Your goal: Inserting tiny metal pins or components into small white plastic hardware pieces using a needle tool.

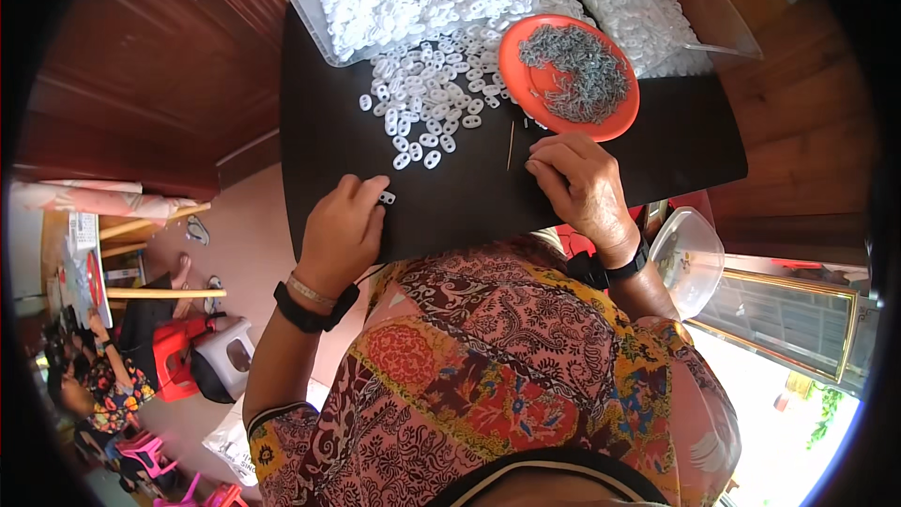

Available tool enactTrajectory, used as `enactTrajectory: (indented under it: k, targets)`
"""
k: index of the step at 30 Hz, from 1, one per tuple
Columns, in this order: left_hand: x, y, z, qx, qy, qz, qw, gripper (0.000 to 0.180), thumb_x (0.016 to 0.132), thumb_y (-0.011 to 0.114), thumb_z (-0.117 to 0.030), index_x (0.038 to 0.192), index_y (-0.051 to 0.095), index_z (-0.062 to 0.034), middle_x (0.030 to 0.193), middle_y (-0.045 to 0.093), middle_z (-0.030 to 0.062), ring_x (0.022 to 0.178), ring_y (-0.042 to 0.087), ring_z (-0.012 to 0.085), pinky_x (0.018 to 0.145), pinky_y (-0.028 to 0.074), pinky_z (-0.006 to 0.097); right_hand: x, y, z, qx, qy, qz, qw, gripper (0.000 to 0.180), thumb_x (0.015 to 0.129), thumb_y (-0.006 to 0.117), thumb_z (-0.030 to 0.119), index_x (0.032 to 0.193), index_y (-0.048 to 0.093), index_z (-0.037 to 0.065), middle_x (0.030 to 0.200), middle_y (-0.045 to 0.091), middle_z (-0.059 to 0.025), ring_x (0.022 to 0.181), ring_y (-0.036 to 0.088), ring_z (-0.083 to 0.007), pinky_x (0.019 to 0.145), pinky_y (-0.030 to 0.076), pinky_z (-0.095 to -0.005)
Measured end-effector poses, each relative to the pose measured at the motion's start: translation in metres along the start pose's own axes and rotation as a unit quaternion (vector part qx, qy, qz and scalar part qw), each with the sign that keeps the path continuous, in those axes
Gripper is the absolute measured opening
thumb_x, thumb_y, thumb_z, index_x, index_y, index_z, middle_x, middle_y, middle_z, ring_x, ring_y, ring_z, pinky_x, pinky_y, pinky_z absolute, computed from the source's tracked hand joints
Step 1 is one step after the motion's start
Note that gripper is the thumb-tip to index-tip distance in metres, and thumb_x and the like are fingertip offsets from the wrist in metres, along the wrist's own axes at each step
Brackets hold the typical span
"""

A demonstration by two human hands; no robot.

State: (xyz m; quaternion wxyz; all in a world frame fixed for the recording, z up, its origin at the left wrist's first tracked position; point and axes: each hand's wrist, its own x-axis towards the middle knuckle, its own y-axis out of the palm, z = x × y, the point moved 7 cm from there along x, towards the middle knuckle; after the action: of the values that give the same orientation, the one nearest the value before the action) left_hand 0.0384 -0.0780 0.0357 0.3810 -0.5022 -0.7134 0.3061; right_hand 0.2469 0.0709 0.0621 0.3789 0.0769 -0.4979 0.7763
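My left hand [345, 225] is closed at the near left of the black table, pinching a white two-holed oval plastic piece [388, 197] between thumb and fingers. Close to the orange plate's near edge, my right hand [584, 186] has its fingers curled and thumb pressed in; whatever they hold is too small to tell. Small grey metal pins or screws [577, 70] lie heaped in the orange plate [624, 113]. A thin wooden stick [511, 145] rests between my hands. Many loose white oval pieces [422, 99] are spread beyond my left hand.
A clear bin [340, 49] full of white pieces stands at the back, beside a filled clear bag [624, 5]. The black table [450, 211] ends just before my body. A clear plastic container [690, 258] sits right of my forearm. Another person [103, 380] is at far left.
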Motion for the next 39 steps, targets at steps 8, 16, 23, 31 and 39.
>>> enactTrajectory:
  k: [8,16,23,31,39]
  targets:
    - [0.004,0.025,-0.006,0.251,0.129,0.029,0.959,0.009,0.074,0.052,-0.001,0.081,0.047,-0.0057,0.075,0.049,0.0109,0.067,0.055,0.0270,0.058,0.044,0.040,-0.011,0.008,0.005,0.022,-0.021,-0.007,1.000,0.008,0.076,0.069,0.002,0.082,0.064,0.001,0.084,0.065,-0.0108,0.077,0.063,-0.0256,0.068,0.052,-0.0336]
    - [0.000,0.001,0.010,0.195,0.058,-0.056,0.978,0.005,0.084,0.051,-0.005,0.080,0.048,-0.0055,0.067,0.051,0.0072,0.052,0.050,0.0208,0.049,0.039,0.031,0.004,-0.007,0.010,0.045,-0.048,-0.025,0.998,0.011,0.075,0.071,0.001,0.084,0.064,0.001,0.084,0.066,-0.0101,0.077,0.065,-0.0261,0.067,0.052,-0.0334]
    - [0.019,-0.026,-0.014,-0.434,-0.183,0.024,0.882,0.023,0.095,0.046,-0.023,0.080,0.050,-0.0059,0.062,0.046,0.0002,0.052,0.041,0.0068,0.049,0.030,0.021,0.067,-0.007,0.030,0.231,-0.046,0.026,0.971,0.010,0.081,0.069,0.002,0.089,0.064,0.000,0.084,0.065,-0.0072,0.076,0.063,-0.0161,0.067,0.050,-0.0278]
    - [0.094,-0.013,-0.019,-0.487,-0.042,0.035,0.871,0.024,0.095,0.052,-0.024,0.082,0.052,-0.0037,0.064,0.049,-0.0002,0.052,0.043,0.0057,0.049,0.034,0.020,0.109,0.059,0.027,0.534,0.107,0.181,0.819,0.011,0.091,0.063,0.012,0.092,0.064,0.001,0.079,0.062,0.0006,0.071,0.056,-0.0050,0.064,0.046,-0.0198]
    - [0.116,0.001,0.004,-0.466,-0.051,0.001,0.883,0.024,0.096,0.045,-0.024,0.084,0.052,-0.0050,0.063,0.047,-0.0006,0.053,0.043,0.0064,0.050,0.033,0.020,0.107,0.081,0.012,0.511,0.156,0.160,0.830,0.016,0.094,0.059,0.017,0.089,0.060,0.002,0.073,0.057,0.0022,0.065,0.052,-0.0050,0.059,0.043,-0.0197]
